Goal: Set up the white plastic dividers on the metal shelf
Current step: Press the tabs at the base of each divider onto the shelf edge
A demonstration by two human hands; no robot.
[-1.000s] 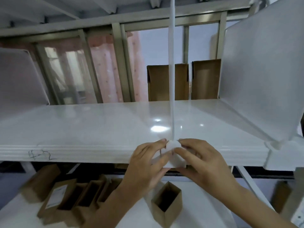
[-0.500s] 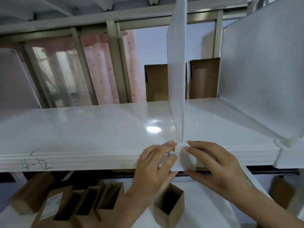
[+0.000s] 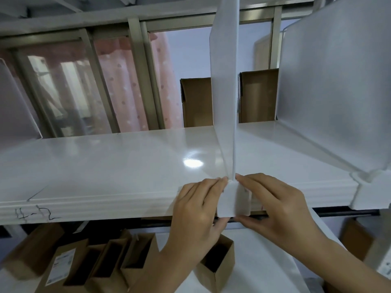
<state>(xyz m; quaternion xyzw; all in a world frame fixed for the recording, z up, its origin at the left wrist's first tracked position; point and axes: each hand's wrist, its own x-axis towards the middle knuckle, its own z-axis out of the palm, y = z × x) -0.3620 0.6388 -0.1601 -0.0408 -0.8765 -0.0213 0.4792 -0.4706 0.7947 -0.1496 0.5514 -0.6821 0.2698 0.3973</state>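
At the centre of the frame a white divider (image 3: 225, 81) stands upright on the metal shelf (image 3: 105, 166), its front clip (image 3: 233, 198) over the shelf edge. The left hand (image 3: 196, 210) and right hand (image 3: 275, 206) pinch this clip with curled fingers from both sides. At the lower left, open brown boxes (image 3: 110, 263) look empty inside

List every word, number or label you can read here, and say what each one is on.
"4-2" or similar, handwritten in dark marker on the front lip of the metal shelf; the reading is uncertain.
White label on a cardboard box on the lower shelf: printed text too small and blurred to read.
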